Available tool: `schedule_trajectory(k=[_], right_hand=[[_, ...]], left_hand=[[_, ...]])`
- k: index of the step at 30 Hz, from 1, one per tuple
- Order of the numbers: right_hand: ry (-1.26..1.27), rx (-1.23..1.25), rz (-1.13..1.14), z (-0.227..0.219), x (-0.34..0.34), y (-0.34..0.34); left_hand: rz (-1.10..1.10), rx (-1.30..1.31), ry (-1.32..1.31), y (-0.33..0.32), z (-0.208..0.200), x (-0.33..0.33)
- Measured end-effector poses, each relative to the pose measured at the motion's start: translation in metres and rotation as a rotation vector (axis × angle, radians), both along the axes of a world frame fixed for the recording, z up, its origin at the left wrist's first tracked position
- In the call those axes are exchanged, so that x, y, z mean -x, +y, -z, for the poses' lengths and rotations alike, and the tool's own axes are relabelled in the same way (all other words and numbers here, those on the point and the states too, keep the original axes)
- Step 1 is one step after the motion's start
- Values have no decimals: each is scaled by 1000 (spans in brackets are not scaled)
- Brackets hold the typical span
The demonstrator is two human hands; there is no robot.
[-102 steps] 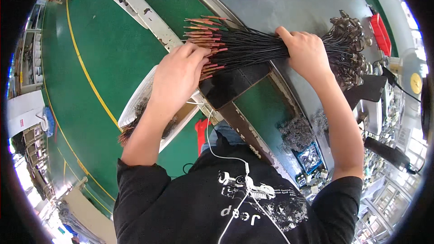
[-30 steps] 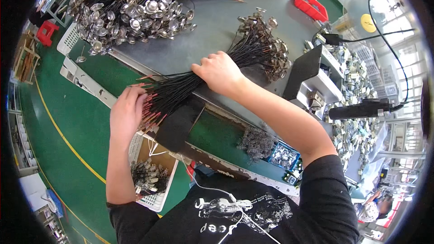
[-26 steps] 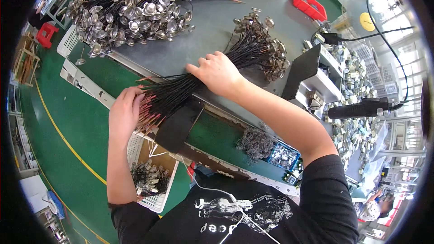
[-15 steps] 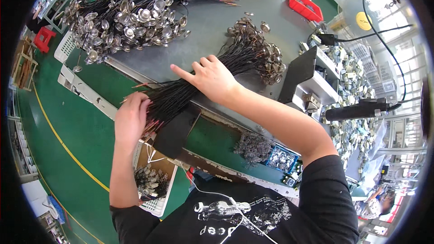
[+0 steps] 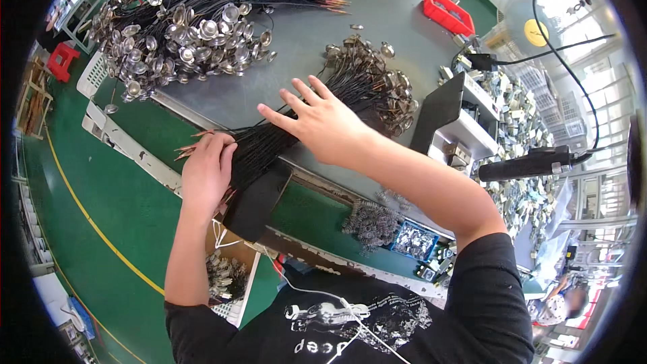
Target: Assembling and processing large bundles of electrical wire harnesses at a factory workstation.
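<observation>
A thick bundle of black wires (image 5: 259, 152) lies across the table's front edge, its round metal caps (image 5: 397, 91) pointing to the far right. My left hand (image 5: 207, 170) is closed around the reddish wire ends at the near-left end, so part of them is hidden. Over the middle of the same bundle, my right hand (image 5: 327, 121) lies with its fingers spread and stretched out. A larger heap of wires with shiny metal caps (image 5: 195, 44) sits at the far left of the table.
At the far right of the grey table (image 5: 296, 47) stands a red basket (image 5: 448, 13). A metal fixture (image 5: 458, 121) and many small pale parts (image 5: 526, 182) lie to the right. Springs (image 5: 371, 224) and a blue tray (image 5: 413, 241) are near me. A white crate (image 5: 232, 310) is below.
My right hand has spread its fingers wider over the bundle. My left hand has moved slightly right and further over the wire ends. The whole view has shifted a little.
</observation>
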State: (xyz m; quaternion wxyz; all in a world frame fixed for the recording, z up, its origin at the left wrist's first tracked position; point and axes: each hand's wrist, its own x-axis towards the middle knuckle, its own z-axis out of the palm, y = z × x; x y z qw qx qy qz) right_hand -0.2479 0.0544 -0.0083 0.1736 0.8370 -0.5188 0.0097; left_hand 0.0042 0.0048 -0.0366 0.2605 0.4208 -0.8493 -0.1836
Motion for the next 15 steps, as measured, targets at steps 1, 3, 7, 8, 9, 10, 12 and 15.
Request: schedule_trajectory(k=[1, 3, 7, 8, 9, 10, 12, 15], right_hand=[[-122, -82, -22, -21, 3, -3], [-407, -364, 140, -81, 0, -16], [-497, 149, 372, -103, 105, -58], [-356, 94, 505, -99, 129, -66], [-287, -43, 654, -84, 154, -77], [-241, -145, 636, -65, 176, -83], [-267, -410, 541, -33, 205, -95], [-519, -641, 634, -15, 195, -113]], left_hand=[[17, 18, 9, -2, -2, -1], [8, 23, 2, 0, 1, -9], [57, 35, -23, -10, -8, 13], [105, 75, -68, -14, -8, 18], [110, -1, -52, -16, -8, 24], [121, 12, -50, -19, -7, 29], [168, 138, 3, -21, -8, 33], [217, 106, 3, -28, 3, 27]])
